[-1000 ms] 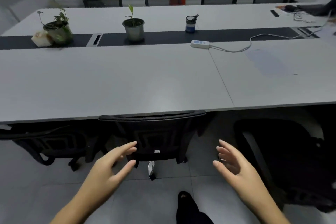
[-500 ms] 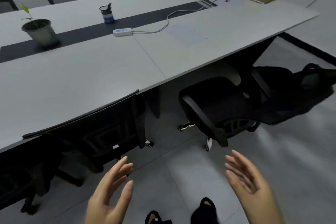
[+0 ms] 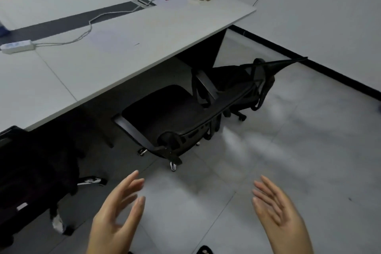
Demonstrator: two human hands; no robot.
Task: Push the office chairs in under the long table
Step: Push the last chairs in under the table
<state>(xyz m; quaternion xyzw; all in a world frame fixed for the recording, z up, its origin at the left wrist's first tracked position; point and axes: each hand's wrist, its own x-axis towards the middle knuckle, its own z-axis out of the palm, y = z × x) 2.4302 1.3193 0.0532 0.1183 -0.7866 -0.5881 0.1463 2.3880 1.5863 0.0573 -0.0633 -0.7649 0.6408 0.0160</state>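
Your left hand (image 3: 115, 216) and right hand (image 3: 278, 212) hovered empty, fingers apart; the next office chair (image 3: 177, 117) stood at twelve o'clock, seat half under the worktop (image 3: 127, 47), needing a forward push on its backrest

Long table (image 3: 144, 43): white top with dark central strip, black leg panel at its end.

Office chair (image 3: 175, 121): black, mesh back, castors; seat partly under the table edge, backrest out over the floor.

Second office chair (image 3: 35, 171): black, backrest against the table edge, left of the first.
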